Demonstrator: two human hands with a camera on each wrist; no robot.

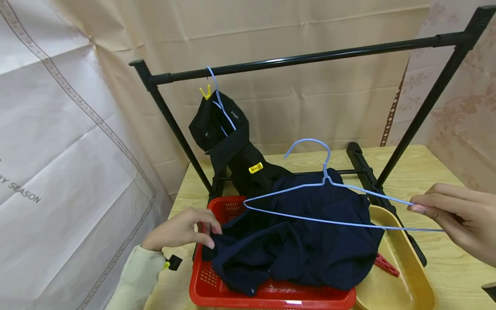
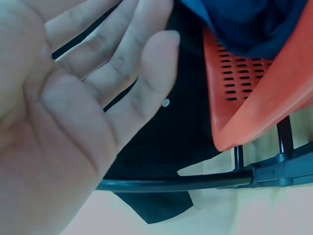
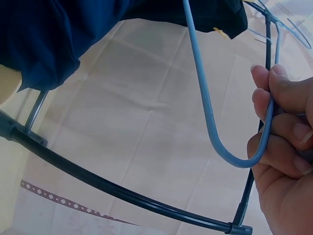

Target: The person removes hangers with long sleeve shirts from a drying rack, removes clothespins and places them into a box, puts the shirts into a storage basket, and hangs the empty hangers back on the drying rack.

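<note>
My right hand (image 1: 461,215) grips one end of a light blue clothes hanger (image 1: 302,218), its hook pointing up. In the right wrist view, the fingers and thumb close round the bent end of the hanger (image 3: 210,122). The hanger spans in front of a crumpled navy garment (image 1: 310,249), which is heaped over a red basket (image 1: 271,297). At the garment's left edge is my left hand (image 1: 190,228), thumb and fingertips apart and close to the cloth. In the left wrist view, the left hand's fingers (image 2: 122,63) extend fairly straight; some fingertips are out of frame.
A black rack (image 1: 294,62) stands behind the baskets. On its left, a black garment (image 1: 228,129) hangs from another blue hanger, with yellow clothespins (image 1: 255,168) on it. A yellow basin (image 1: 410,267) at right holds a red clothespin (image 1: 386,265). Patterned cloth hangs around the table.
</note>
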